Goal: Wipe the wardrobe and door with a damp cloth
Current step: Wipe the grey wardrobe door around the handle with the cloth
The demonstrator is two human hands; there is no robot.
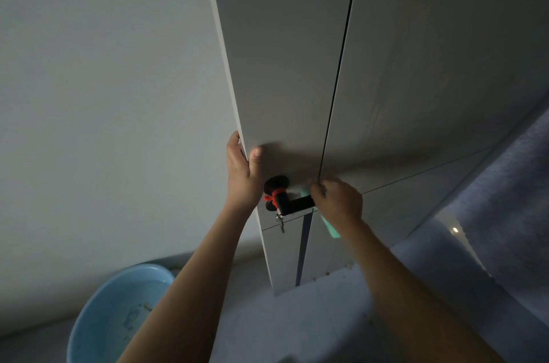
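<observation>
1. Left hand [242, 172] grasps the free left edge of the door [279, 71]: fingers wrapped behind the edge, thumb flat on the front face. It steadies the panel.
2. Right hand [337, 200] is clenched round the cloth [329, 224], a teal one, bunched against the outer end of the black handle [292, 204]; a tail of cloth hangs below the wrist.
3. Key relation: the handle's long axis runs roughly level, from its round base near the door's left edge toward the right. Cloth sits at the right tip, so the unwiped length lies leftward, toward the left hand. Right hand is nearer.
4. Red tie [274, 194] is wrapped round the handle neck; small keys [280, 223] hang beneath it and could snag.
5. Counts: one cloth, one handle, one blue basin [118, 312] holding water at lower left on the floor, two hands.
6. Dark vertical gap just right of the handle separates the door from the next panel [445, 65].
</observation>
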